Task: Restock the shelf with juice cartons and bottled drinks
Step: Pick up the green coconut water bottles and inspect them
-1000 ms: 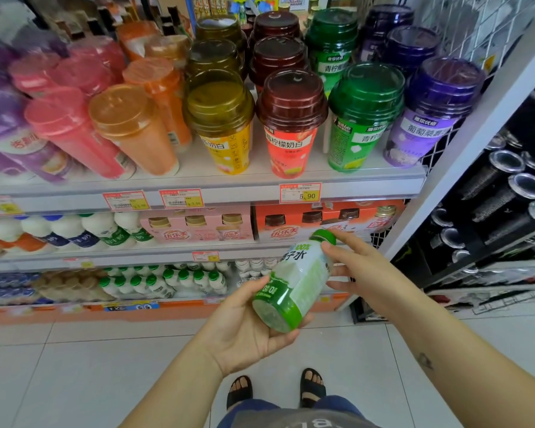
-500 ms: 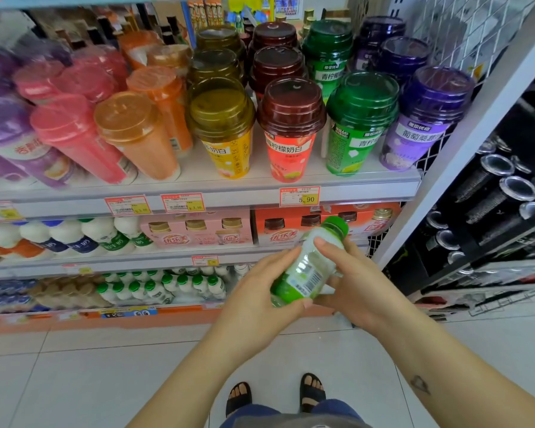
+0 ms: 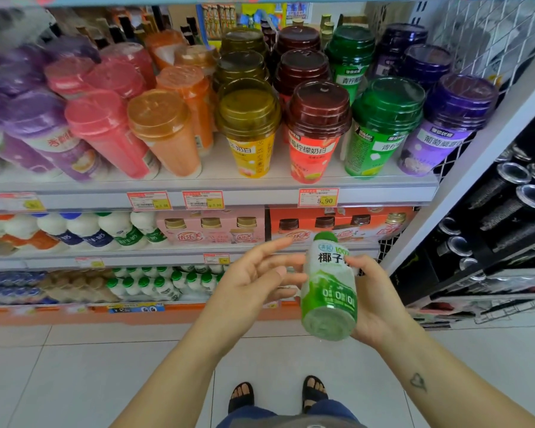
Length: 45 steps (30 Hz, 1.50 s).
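Head view: the right hand is gripping one green-and-white bottle, fingers curled round its far side, thumb on the label, with the green cap tilting away toward the shelf and the base pointing back at the person. The left hand is hovering just left of the bottle with its fingers spread and straight; whether the fingertips are touching the bottle cannot be told. Below the bottle, two sandalled feet are standing on the pale tiled floor. Just behind the bottle, one orange pack is sitting, and to the bottle's upper left one pink pack is showing three gold caps. Above the bottle, four price tags are hanging along the shelf edge. Higher above the bottle, four domed cups are standing in front: one yellow cup, one red cup, one green cup and one purple cup.
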{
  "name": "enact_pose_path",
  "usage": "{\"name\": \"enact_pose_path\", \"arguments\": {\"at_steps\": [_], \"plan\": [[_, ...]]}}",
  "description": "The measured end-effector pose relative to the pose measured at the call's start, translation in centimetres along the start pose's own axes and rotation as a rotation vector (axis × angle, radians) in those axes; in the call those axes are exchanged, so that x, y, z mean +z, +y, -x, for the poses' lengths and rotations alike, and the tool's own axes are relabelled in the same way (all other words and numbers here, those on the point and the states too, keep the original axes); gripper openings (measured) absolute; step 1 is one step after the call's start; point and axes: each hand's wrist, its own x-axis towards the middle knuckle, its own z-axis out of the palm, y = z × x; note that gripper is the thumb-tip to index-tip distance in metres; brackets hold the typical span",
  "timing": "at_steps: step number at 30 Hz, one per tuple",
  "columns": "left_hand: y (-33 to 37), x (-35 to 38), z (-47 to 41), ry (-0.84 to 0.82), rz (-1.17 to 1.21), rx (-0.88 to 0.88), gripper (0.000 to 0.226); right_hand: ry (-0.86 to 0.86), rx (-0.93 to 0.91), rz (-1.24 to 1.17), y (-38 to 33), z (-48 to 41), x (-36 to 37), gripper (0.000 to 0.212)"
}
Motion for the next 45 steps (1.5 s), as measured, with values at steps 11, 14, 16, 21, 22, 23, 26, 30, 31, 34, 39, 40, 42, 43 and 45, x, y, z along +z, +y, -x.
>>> {"name": "enact_pose_path", "arguments": {"at_steps": [11, 14, 16, 21, 22, 23, 26, 30, 31, 34, 39, 40, 42, 43, 45], "plan": [[2.0, -4.0, 1.0, -0.121, -0.057, -0.070, 0.072, -0.242, -0.355, 0.554, -0.3, -1.5, 7.9, 0.087], [4.1, -5.5, 1.3, -0.139, -0.088, 0.067, 0.061, -0.317, -0.391, 0.596, 0.0, -1.9, 10.7, 0.082], [5.6, -6.8, 1.7, -0.087, -0.154, 0.183, 0.055, -0.334, -0.416, 0.657, -0.2, -1.8, 12.7, 0.073], [8.9, -10.6, 2.6, 0.098, -0.487, 0.453, 0.063, -0.242, -0.617, 0.996, -1.6, -0.9, 17.8, 0.057], [9.6, -11.3, 2.7, 0.141, -0.547, 0.502, 0.067, -0.233, -0.651, 1.069, -1.8, -0.7, 18.8, 0.054], [10.3, -11.9, 2.7, 0.179, -0.601, 0.550, 0.070, -0.223, -0.690, 1.156, -2.0, -0.5, 19.7, 0.053], [12.7, -13.7, 2.7, 0.296, -0.766, 0.711, 0.073, -0.236, -0.809, 1.320, -2.2, 0.1, 22.5, 0.056], [16.0, -16.0, 2.5, 0.449, -0.839, 0.883, 0.073, -0.328, -1.017, 1.351, -2.3, 0.4, 26.3, 0.045], [17.0, -16.5, 2.4, 0.490, -0.860, 0.918, 0.074, -0.345, -1.096, 1.362, -2.2, 0.5, 27.5, 0.042], [20.0, -17.7, 2.2, 0.587, -0.886, 1.012, 0.076, -0.368, -1.353, 1.413, -1.8, 0.6, 31.6, 0.040], [24.1, -20.1, 1.1, 0.776, -0.931, 1.142, 0.075, -0.246, -1.762, 1.663, -1.4, 0.2, 38.8, 0.044], [24.7, -20.6, 0.8, 0.829, -0.946, 1.141, 0.075, -0.206, -1.821, 1.711, -1.4, -0.1, 40.1, 0.050], [25.9, -21.4, 0.3, 0.934, -0.967, 1.129, 0.074, -0.131, -1.911, 1.775, -1.4, -0.8, 42.3, 0.059], [26.4, -21.7, 0.2, 0.977, -0.990, 1.122, 0.074, -0.108, -1.943, 1.800, -1.4, -1.3, 43.3, 0.060], [27.2, -22.2, 0.0, 1.017, -1.040, 1.098, 0.075, -0.037, -1.973, 1.884, -1.8, -2.2, 45.0, 0.057]]}}
